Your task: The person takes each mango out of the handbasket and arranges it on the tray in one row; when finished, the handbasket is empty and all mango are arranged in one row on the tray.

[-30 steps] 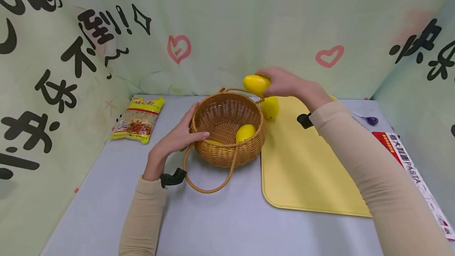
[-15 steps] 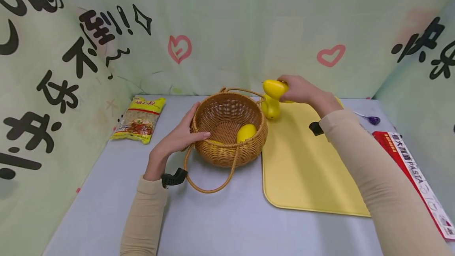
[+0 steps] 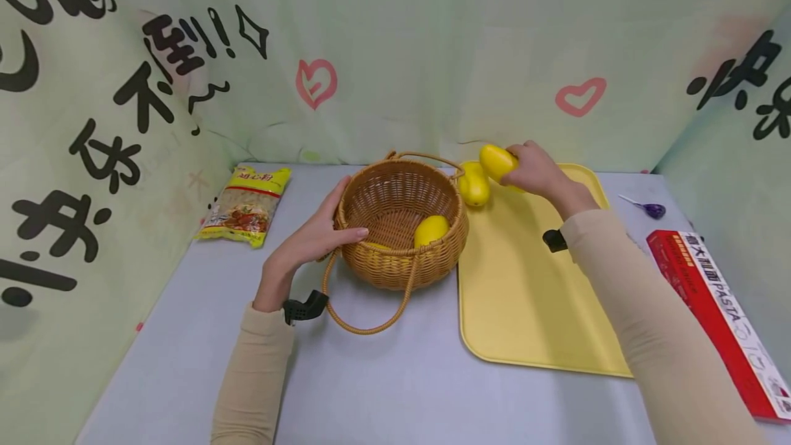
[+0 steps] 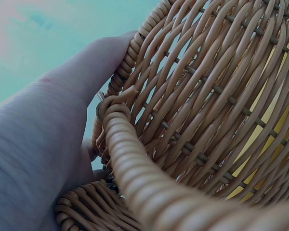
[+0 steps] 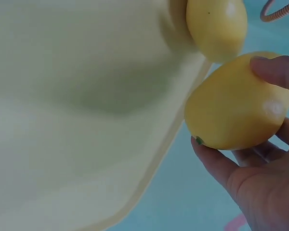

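Note:
In the head view my left hand (image 3: 312,232) grips the rim of a brown wicker basket (image 3: 395,273), thumb over the edge; the left wrist view shows its weave and a wrapped handle (image 4: 135,163) close up. One yellow mango (image 3: 430,230) lies inside, beside a sliver of something yellow (image 3: 375,246) mostly hidden by the rim. My right hand (image 3: 542,172) holds another mango (image 3: 496,162) above the far left part of a yellow tray (image 3: 525,314). Just left of it, a further mango (image 3: 474,187) rests at the tray's corner. In the right wrist view, thumb and fingers surround the held mango (image 5: 233,108).
A yellow food packet (image 3: 247,204) lies at the back left. Right of the tray are a small purple-ended utensil (image 3: 654,210) and a red-and-white pasta box (image 3: 711,314). One handle (image 3: 364,332) droops onto the table before the basket. Printed cloth walls enclose the table.
My right hand has carried the mango rightward and lower, from beside the basket's far rim to over the tray. My left hand stays on the basket.

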Demonstrator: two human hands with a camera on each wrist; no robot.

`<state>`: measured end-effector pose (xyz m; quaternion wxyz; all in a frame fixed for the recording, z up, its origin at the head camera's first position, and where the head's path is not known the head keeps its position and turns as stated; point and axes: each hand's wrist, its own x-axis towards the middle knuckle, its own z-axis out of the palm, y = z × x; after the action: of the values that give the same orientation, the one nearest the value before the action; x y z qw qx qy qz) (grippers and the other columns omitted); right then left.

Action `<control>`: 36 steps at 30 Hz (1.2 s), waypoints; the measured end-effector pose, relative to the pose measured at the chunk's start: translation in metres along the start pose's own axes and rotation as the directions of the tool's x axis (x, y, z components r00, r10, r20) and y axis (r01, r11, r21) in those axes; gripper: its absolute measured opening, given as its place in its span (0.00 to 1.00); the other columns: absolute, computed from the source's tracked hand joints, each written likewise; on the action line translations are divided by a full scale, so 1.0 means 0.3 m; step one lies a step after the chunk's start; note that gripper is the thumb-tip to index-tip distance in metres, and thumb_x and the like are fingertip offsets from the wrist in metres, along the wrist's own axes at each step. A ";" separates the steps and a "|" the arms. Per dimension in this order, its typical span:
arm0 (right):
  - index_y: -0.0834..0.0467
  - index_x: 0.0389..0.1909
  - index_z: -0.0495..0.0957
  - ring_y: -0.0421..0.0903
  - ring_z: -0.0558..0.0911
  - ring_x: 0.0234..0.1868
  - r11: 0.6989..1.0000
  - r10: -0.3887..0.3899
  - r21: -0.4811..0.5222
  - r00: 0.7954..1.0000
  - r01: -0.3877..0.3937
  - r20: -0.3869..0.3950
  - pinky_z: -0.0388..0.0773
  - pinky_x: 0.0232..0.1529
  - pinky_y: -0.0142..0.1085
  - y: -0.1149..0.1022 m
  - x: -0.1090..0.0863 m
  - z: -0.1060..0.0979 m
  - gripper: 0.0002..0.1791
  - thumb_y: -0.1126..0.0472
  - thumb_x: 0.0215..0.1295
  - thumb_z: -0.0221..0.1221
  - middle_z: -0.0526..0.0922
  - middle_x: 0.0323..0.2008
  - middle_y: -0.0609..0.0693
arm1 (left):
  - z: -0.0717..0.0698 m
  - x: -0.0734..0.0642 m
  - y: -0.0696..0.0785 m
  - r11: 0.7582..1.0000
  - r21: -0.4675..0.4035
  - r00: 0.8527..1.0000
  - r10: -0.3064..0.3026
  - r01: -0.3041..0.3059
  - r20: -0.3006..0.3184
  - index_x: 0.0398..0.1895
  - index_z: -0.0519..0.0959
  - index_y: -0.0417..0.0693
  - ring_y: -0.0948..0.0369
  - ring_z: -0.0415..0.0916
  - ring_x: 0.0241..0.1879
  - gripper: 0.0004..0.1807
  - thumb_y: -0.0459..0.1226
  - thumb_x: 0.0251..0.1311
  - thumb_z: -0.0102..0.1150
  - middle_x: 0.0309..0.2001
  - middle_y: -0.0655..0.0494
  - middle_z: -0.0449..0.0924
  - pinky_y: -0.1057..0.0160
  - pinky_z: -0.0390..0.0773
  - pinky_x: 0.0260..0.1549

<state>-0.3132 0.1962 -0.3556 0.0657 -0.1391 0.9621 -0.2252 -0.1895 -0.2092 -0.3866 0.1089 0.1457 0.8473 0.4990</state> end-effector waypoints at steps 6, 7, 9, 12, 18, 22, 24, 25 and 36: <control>0.72 0.66 0.66 0.61 0.68 0.46 0.997 0.035 0.066 0.999 -0.033 -0.022 0.68 0.46 0.52 0.026 -0.011 0.028 0.36 0.58 0.59 0.61 0.71 0.51 0.70 | -0.001 -0.001 -0.001 1.000 -0.003 1.000 0.002 -0.002 0.001 0.79 0.33 0.75 0.54 0.38 0.80 0.55 0.51 0.61 0.65 0.81 0.62 0.33 0.41 0.58 0.72; 0.72 0.66 0.65 0.61 0.69 0.46 0.996 0.042 0.078 0.999 -0.040 -0.024 0.69 0.46 0.51 0.030 -0.013 0.032 0.36 0.58 0.59 0.61 0.72 0.52 0.70 | 0.000 0.000 -0.001 1.000 -0.004 1.000 0.003 -0.003 0.001 0.79 0.33 0.75 0.54 0.38 0.80 0.55 0.51 0.61 0.65 0.81 0.62 0.33 0.41 0.58 0.72; 0.72 0.68 0.63 0.61 0.71 0.46 0.993 0.062 0.103 0.998 -0.060 -0.019 0.70 0.47 0.51 0.039 -0.015 0.041 0.37 0.58 0.60 0.60 0.73 0.54 0.71 | 0.001 0.000 -0.001 1.000 -0.004 1.000 0.003 -0.003 0.000 0.79 0.33 0.74 0.54 0.37 0.80 0.55 0.50 0.62 0.65 0.81 0.63 0.32 0.41 0.57 0.72; 0.72 0.71 0.58 0.64 0.71 0.51 0.987 0.100 0.126 0.995 -0.099 -0.001 0.70 0.53 0.56 0.054 -0.016 0.053 0.40 0.55 0.63 0.59 0.70 0.60 0.72 | 0.000 0.002 -0.001 1.000 -0.002 1.000 0.004 -0.004 -0.003 0.79 0.33 0.74 0.55 0.36 0.80 0.56 0.51 0.61 0.65 0.81 0.63 0.32 0.41 0.56 0.73; 0.68 0.75 0.51 0.66 0.69 0.59 0.965 0.181 0.188 0.983 -0.183 0.029 0.70 0.61 0.59 0.079 -0.021 0.090 0.43 0.51 0.67 0.56 0.63 0.68 0.72 | -0.001 0.000 -0.002 1.000 0.006 1.000 0.005 -0.005 -0.003 0.80 0.33 0.72 0.56 0.36 0.80 0.56 0.52 0.61 0.65 0.81 0.64 0.32 0.41 0.56 0.73; 0.64 0.78 0.47 0.64 0.70 0.59 0.939 0.214 0.266 0.975 -0.220 0.053 0.76 0.57 0.56 0.089 -0.023 0.112 0.44 0.51 0.69 0.55 0.61 0.69 0.72 | 0.001 0.003 -0.006 1.000 0.001 1.000 -0.002 0.002 -0.002 0.79 0.33 0.73 0.56 0.36 0.80 0.55 0.51 0.62 0.65 0.81 0.65 0.32 0.41 0.57 0.72; 0.63 0.78 0.47 0.64 0.71 0.59 0.927 0.224 0.293 0.973 -0.233 0.063 0.78 0.55 0.54 0.094 -0.024 0.118 0.43 0.51 0.70 0.54 0.61 0.70 0.72 | 0.002 0.005 -0.008 1.000 -0.007 1.000 -0.005 0.005 0.000 0.79 0.33 0.75 0.56 0.36 0.80 0.55 0.50 0.62 0.64 0.81 0.65 0.32 0.41 0.57 0.72; 0.62 0.78 0.47 0.63 0.71 0.60 0.922 0.228 0.305 0.972 -0.236 0.065 0.78 0.56 0.54 0.096 -0.024 0.120 0.42 0.51 0.70 0.53 0.61 0.70 0.72 | 0.003 0.006 -0.009 1.000 -0.011 1.000 -0.005 0.005 0.001 0.79 0.33 0.75 0.56 0.36 0.80 0.55 0.49 0.62 0.64 0.81 0.65 0.32 0.41 0.58 0.72; 0.65 0.79 0.40 0.63 0.65 0.71 0.794 0.265 0.524 0.951 -0.309 0.158 0.80 0.56 0.47 0.105 -0.034 0.123 0.45 0.45 0.75 0.49 0.52 0.75 0.70 | 0.001 0.002 -0.006 1.000 -0.010 1.000 0.007 -0.007 0.000 0.79 0.33 0.74 0.56 0.37 0.80 0.55 0.51 0.61 0.65 0.81 0.66 0.32 0.41 0.58 0.72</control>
<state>-0.3041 0.2111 -0.4019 0.1723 0.0243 0.8654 -0.4699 -0.1902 -0.2094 -0.3883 0.1080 0.1483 0.8444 0.5033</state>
